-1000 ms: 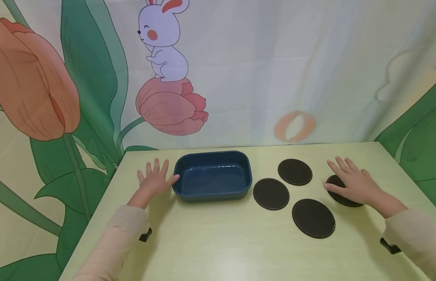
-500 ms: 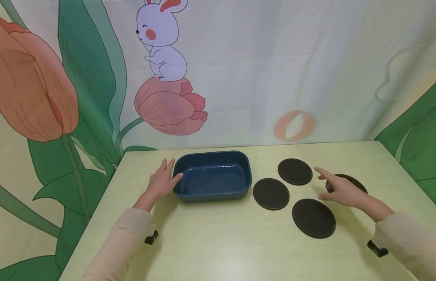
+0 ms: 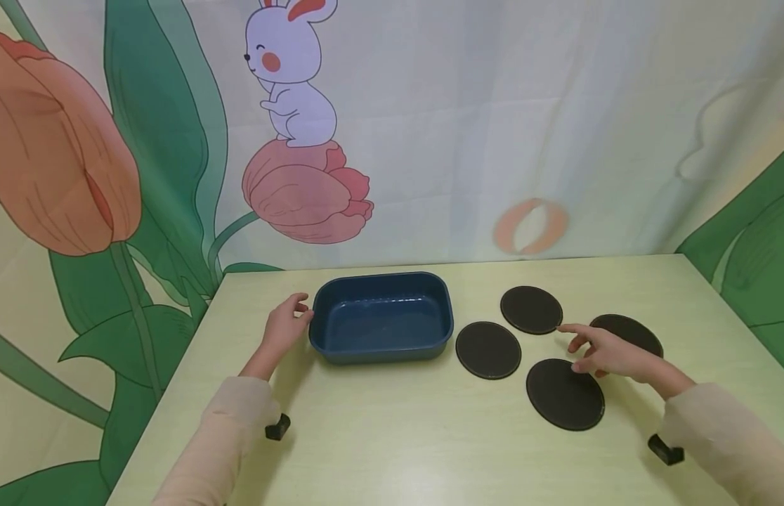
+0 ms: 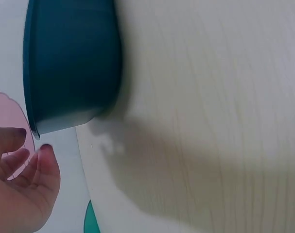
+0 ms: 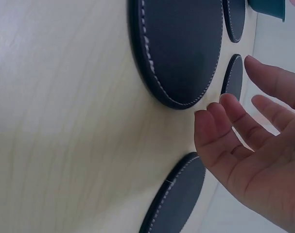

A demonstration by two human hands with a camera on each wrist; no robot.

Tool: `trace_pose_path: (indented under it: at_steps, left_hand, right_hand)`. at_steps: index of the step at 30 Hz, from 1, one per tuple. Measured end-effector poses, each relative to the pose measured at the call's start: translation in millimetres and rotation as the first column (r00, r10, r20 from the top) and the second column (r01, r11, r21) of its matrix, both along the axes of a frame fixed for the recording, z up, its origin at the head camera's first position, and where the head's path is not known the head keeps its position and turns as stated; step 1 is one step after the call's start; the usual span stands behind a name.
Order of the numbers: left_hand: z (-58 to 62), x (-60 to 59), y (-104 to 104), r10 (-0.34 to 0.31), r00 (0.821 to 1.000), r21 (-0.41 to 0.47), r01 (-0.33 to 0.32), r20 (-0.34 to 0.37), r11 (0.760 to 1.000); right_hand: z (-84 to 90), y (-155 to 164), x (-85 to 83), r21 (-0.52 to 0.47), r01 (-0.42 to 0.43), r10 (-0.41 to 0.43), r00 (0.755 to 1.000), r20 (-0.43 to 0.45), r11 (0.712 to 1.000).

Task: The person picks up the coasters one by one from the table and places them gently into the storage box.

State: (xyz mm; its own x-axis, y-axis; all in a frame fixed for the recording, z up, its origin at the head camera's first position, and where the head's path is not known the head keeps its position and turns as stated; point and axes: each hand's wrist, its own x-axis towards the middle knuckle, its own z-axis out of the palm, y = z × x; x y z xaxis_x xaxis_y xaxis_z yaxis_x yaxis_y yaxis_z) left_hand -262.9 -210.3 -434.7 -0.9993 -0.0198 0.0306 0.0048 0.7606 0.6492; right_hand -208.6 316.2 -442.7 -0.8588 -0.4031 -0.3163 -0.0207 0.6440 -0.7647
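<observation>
A dark blue rectangular dish [image 3: 382,325] stands upright on the table toward the back. Beside its left end is my left hand [image 3: 284,328], fingers loosely bent and holding nothing; in the left wrist view the fingertips of this hand [image 4: 26,179] come right up to the dish's rim. My right hand [image 3: 610,353] hovers among round black coasters, relaxed and holding nothing. Its thumb overlaps the front coaster [image 3: 565,400] in the head view, and its index finger points at the back coaster [image 3: 531,309]. Behind the hand lies the right coaster [image 3: 632,332], partly hidden.
Another black coaster [image 3: 488,350] lies just right of the dish. White stitching runs round the edge of the near coaster [image 5: 181,48] in the right wrist view. Behind the pale wood table [image 3: 398,436] hangs a printed curtain [image 3: 442,140] with a rabbit and tulips.
My right hand has moved left and forward-down, from over the right coaster to beside the front one. My left hand, earlier spread, has bent its fingers and now sits at the dish's left rim.
</observation>
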Motion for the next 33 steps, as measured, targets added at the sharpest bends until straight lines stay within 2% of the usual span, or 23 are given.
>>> trace_pose_path:
  at_steps: [3,6,13,22,27,33]
  left_hand:
    - [-1.6,-0.6,-1,0.010,0.998,0.121,-0.018,0.066,0.992]
    - [-2.4,-1.3,-3,0.003,0.991,0.229,-0.035,0.136,0.973]
    - [-3.7,-2.2,-5,-0.027,0.971,0.364,-0.063,0.236,0.929]
    - [-0.7,-5.0,-4,-0.045,0.955,0.394,-0.078,0.293,0.916]
    - [1.6,-7.3,-4,-0.060,0.947,0.406,-0.077,0.314,0.911]
    - [3.6,-8.4,-2,-0.062,0.944,0.394,-0.075,0.325,0.916]
  right_hand:
    - [-4.0,1,-0.7,-0.007,-0.005,0.005,1.000,0.020,1.000]
    - [-8.5,1,-2.0,-0.006,-0.011,0.011,0.999,0.032,1.000]
    - [-16.2,0,-3.0,0.012,-0.014,0.014,1.000,0.020,1.000]
    - [-25.5,-6,-5.6,0.053,-0.034,0.037,0.998,-0.050,0.998]
    - [-25.0,-11,-7.6,0.090,-0.033,0.038,0.998,-0.044,0.995]
    - [-20.6,-13,-12.3,0.155,-0.045,0.047,0.999,-0.010,0.987]
